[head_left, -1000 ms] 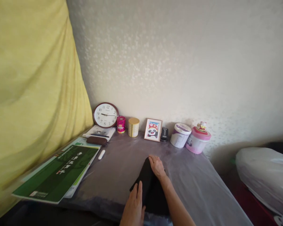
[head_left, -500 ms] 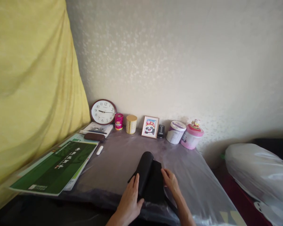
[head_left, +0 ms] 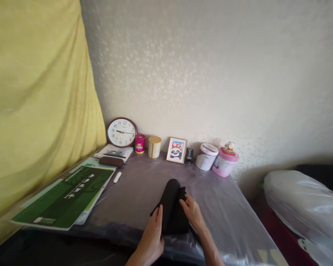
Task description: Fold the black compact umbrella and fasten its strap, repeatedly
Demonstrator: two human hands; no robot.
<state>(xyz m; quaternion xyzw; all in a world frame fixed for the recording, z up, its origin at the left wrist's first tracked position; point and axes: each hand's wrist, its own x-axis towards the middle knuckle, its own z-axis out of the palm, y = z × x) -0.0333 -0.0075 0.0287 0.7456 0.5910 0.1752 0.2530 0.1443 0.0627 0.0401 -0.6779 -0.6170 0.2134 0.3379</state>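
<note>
The right hand [head_left: 192,211] has moved left, fingers pinching the black cloth [head_left: 170,199], which the left hand [head_left: 150,236] grips, probably for steadiness.

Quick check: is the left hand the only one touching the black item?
No, the left hand touches the black item on its left side, and the right hand grips its right edge.

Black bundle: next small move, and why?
Probably have the right hand turn the flap of the black bundle leftward: that hand is at the flap's right edge, and the left hand lies against the bundle's rounded left side, so could steady it.
</note>
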